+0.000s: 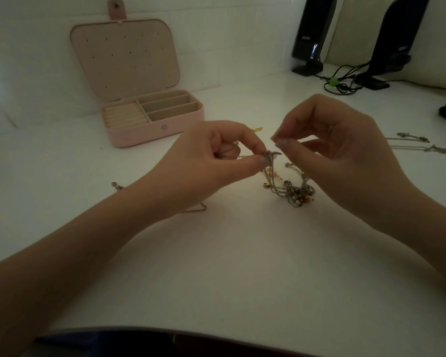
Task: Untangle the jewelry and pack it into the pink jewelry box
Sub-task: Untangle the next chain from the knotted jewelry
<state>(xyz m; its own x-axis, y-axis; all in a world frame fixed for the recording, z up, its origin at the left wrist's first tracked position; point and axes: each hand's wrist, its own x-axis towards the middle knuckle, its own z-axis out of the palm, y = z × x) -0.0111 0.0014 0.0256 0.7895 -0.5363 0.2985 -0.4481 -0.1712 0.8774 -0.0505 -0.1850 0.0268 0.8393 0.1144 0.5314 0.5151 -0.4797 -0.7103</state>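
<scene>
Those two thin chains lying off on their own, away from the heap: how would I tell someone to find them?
Start at the two black speakers against the back wall on the right, then come forward along the white table to its right edge. The two separated silver chains lie there, beyond the right hand. Unlike the tangled pile between the hands, they are stretched out straight, side by side.

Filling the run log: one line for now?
left hand pinches tangled chains | right hand pinches strand | pink jewelry box open

Both forearms converged over the table, the left hand (211, 153) pinching between thumb and forefinger, the right hand (332, 148) arched with fingertips pinched together.
</scene>
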